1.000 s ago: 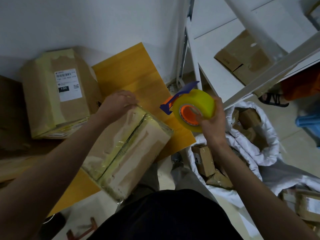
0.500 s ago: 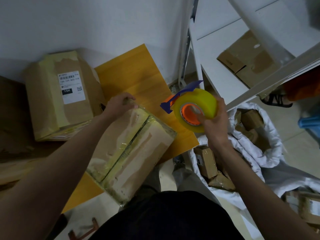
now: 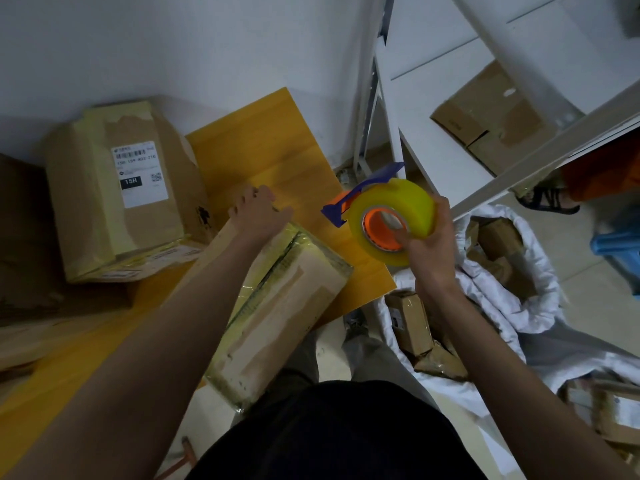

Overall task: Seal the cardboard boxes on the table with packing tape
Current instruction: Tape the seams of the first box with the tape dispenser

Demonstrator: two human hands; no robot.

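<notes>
Brown cardboard box (image 3: 277, 306), tape-wrapped, on yellow wooden table (image 3: 263, 150), looks light, stiff; film probably slippery. Left hand (image 3: 258, 214) presses far end, 11 o'clock, fingers extended. Right hand (image 3: 427, 251) fingers curled round yellow tape roll (image 3: 398, 220), 1 o'clock.

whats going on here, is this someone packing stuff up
Yes, a person is taping up parcels at a yellow table. Their left hand rests on the far end of a cardboard box already covered in tape, while the right hand grips a roll of yellowish packing tape on a dispenser, held just off the box. A labelled, taped box sits to the left.
</notes>
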